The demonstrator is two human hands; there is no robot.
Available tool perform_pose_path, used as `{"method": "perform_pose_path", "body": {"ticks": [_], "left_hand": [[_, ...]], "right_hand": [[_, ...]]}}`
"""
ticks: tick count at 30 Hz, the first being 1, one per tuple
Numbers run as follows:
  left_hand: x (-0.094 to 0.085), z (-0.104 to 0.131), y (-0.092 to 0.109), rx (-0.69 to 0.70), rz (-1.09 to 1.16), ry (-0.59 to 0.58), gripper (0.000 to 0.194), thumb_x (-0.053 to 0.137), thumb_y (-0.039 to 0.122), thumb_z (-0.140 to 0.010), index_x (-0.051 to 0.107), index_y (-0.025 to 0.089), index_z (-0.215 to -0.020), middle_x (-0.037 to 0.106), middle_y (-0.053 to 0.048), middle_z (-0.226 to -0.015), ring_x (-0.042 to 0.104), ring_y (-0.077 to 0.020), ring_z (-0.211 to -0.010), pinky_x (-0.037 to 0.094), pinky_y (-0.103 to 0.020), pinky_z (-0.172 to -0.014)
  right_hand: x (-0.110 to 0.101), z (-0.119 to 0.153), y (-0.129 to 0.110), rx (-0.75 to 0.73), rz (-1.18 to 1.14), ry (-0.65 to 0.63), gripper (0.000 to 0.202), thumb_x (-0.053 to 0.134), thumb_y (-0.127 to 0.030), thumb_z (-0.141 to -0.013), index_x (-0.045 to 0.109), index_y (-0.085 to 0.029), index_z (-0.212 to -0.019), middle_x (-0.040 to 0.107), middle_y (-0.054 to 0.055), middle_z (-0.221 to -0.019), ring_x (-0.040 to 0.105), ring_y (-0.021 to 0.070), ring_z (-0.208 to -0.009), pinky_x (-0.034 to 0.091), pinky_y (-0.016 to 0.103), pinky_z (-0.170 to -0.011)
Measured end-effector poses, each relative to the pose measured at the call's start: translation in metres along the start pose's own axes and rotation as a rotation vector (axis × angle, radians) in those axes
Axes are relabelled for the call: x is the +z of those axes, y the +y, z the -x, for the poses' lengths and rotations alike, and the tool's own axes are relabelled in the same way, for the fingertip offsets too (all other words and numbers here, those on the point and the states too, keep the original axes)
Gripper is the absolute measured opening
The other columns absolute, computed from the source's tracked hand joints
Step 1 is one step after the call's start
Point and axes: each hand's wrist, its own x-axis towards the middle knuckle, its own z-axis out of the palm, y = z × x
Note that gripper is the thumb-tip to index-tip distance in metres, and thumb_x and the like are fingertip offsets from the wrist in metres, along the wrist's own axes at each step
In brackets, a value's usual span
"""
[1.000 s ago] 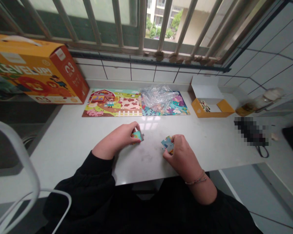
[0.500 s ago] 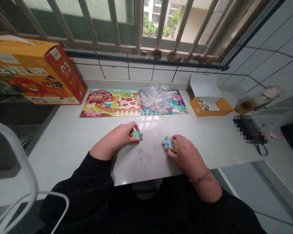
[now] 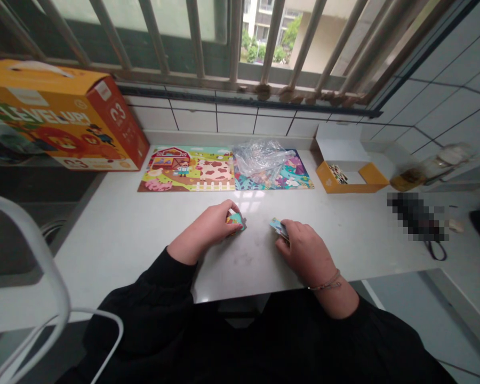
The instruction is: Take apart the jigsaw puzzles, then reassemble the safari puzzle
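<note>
My left hand (image 3: pixel 215 224) pinches a jigsaw puzzle piece (image 3: pixel 236 220), teal and yellow with a grey tab, just above the white counter (image 3: pixel 240 266). Across a small gap, my right hand (image 3: pixel 306 248) is closed around more jigsaw puzzle pieces (image 3: pixel 279 228), light blue on the side that shows. The palm hides part of them, and how many there are I cannot tell. Beyond the hands lie a farm picture board (image 3: pixel 176 178) with a cow and a barn, and a blue picture board (image 3: pixel 300 178) under crumpled clear plastic (image 3: pixel 260 157).
At the left stands a large orange box (image 3: pixel 60 120). An opened yellow box (image 3: pixel 354 186) at the back right holds several small pieces. Beside it are a glass bottle (image 3: pixel 428 165) and a blurred dark item with a strap (image 3: pixel 418 216). A white cable (image 3: pixel 60 277) curves at lower left.
My left hand has shifted a little right with its piece. The pieces in my right hand have tilted to a more edge-on angle, and the gap between the hands is smaller.
</note>
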Motion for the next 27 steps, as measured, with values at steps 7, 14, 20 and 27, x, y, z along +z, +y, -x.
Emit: {"method": "perform_pose_path", "body": {"ticks": [7,14,20,27], "left_hand": [[0.044,-0.011,0.016,-0.220,0.738,-0.146,0.021,0.061,0.038,-0.109,0.066,0.018,-0.115,0.074,-0.002,-0.077,0.074,-0.0180,-0.068,0.061,-0.031,-0.070],[0.053,-0.016,-0.002,-0.111,0.823,-0.188,0.064,0.093,0.051,-0.086,0.063,0.017,-0.132,0.076,-0.004,-0.091,0.073,-0.0182,-0.074,0.054,-0.028,-0.066],[0.051,-0.014,-0.004,0.027,0.882,-0.185,0.058,0.094,0.038,-0.081,0.064,0.018,-0.127,0.074,-0.003,-0.097,0.072,-0.0167,-0.082,0.055,-0.029,-0.077],[0.045,-0.002,0.015,0.196,0.925,-0.281,0.057,0.090,0.056,-0.090,0.066,0.022,-0.128,0.075,-0.011,-0.126,0.074,-0.0246,-0.117,0.056,-0.039,-0.107]], "right_hand": [[0.009,-0.010,-0.028,0.044,-0.209,0.038,0.022,0.064,-0.024,-0.100,0.069,-0.018,-0.121,0.078,0.012,-0.104,0.070,0.0293,-0.091,0.052,0.040,-0.084],[0.018,-0.012,-0.056,-0.111,-0.322,0.039,0.039,0.066,-0.032,-0.108,0.066,-0.012,-0.142,0.072,0.023,-0.140,0.067,0.0376,-0.124,0.056,0.055,-0.110],[0.023,-0.009,-0.040,0.023,-0.483,0.172,0.057,0.053,-0.039,-0.114,0.053,-0.011,-0.163,0.052,0.028,-0.166,0.052,0.0390,-0.155,0.049,0.061,-0.125],[0.007,-0.013,-0.022,0.206,-0.794,-0.037,0.030,0.062,-0.049,-0.108,0.073,-0.022,-0.116,0.080,0.007,-0.100,0.076,0.0264,-0.089,0.060,0.037,-0.081]]}}
